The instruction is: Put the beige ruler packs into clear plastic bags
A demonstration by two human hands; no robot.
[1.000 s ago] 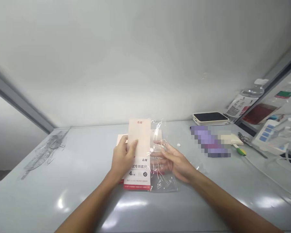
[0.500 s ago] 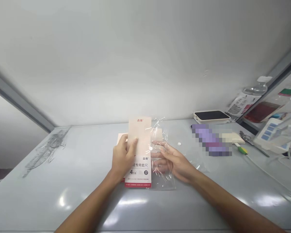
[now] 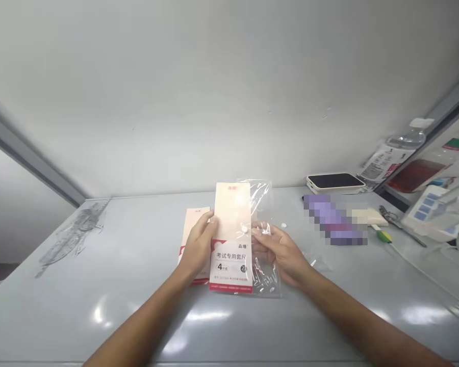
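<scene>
Left hand (image 3: pixel 198 245) grips a peach card packet (image 3: pixel 232 211) — right hand (image 3: pixel 281 255) pinches a clear plastic bag (image 3: pixel 265 278) behind it.

A tall pale-pink cardboard ruler-set packet (image 3: pixel 232 214) overlapped a clear crinkled plastic bag (image 3: pixel 260 196), with a matching packet (image 3: pixel 189 223) just left.

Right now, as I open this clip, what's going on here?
A person is working with both bare hands at a grey table. The left hand grips a pink card for an exam ruler set, holding it upright by its left edge. The right hand holds a clear plastic bag beside the card's right edge. A second pink card sits behind the left hand.
</scene>
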